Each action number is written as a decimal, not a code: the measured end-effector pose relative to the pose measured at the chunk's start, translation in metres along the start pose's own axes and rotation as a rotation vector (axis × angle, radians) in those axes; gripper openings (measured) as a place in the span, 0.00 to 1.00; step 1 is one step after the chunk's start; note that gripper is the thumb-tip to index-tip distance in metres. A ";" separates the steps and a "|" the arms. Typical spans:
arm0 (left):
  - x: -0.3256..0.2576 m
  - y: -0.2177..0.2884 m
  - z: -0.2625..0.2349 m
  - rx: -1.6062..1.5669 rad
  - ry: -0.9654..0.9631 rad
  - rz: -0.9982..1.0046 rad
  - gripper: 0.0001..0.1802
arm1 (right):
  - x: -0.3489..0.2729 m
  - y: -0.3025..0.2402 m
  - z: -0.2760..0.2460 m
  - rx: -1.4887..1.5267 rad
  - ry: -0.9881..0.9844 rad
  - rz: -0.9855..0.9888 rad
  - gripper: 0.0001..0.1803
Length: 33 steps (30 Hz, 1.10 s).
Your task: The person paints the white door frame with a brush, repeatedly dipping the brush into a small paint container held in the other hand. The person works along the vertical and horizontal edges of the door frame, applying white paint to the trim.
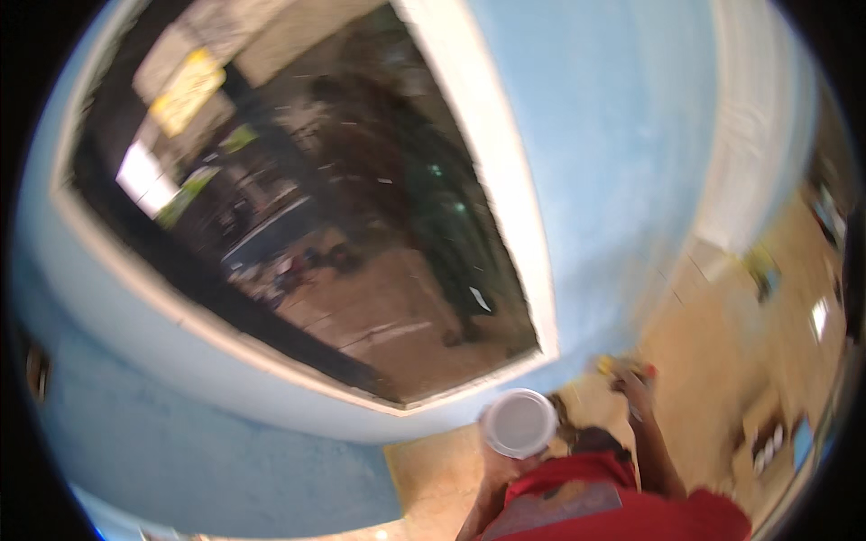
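Close to my body, my left hand [502, 466] grips a round white tub [520, 425] from below. Its pale grey-white top faces up; whether that is a lid or the contents I cannot tell. Out to the right, my right hand [637, 397] is closed around a small tool with yellow and red parts [622, 366]. Blur hides its exact kind. The tool is near the foot of the light blue wall [595, 162], and I cannot tell if it touches. My red shirt shows at the bottom.
A large dark glass pane [361, 225] in a white frame [494, 135] fills the left and centre. To the right a white upright strip [753, 117] meets the tan tiled floor [695, 361]. Blurred items, one a blue object [803, 442], lie at the far right.
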State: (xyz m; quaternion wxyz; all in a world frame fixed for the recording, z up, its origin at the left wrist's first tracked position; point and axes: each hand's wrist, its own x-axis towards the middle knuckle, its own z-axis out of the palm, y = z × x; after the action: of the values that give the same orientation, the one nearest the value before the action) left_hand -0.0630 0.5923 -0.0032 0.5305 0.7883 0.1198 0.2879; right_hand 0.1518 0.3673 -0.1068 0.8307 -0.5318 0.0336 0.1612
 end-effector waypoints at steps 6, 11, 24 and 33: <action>0.027 0.022 0.084 -0.170 -0.068 -0.117 0.61 | 0.045 -0.058 -0.099 -0.074 0.103 -0.074 0.11; 0.048 0.034 0.120 -0.266 -0.200 -0.089 0.64 | 0.047 -0.091 -0.128 -0.216 0.266 -0.216 0.26; 0.111 0.036 0.184 -0.370 -0.351 0.112 0.64 | 0.027 -0.093 -0.169 -0.172 0.548 -0.062 0.22; 0.130 0.017 0.221 -0.347 -0.304 0.121 0.63 | 0.049 -0.181 -0.172 -0.133 0.493 -0.220 0.19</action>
State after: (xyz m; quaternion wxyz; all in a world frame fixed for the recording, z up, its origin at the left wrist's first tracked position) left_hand 0.1687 0.4801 -0.0053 0.6516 0.7254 -0.0599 0.2134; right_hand 0.2732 0.1558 -0.0349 0.7733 -0.6087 0.1661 -0.0622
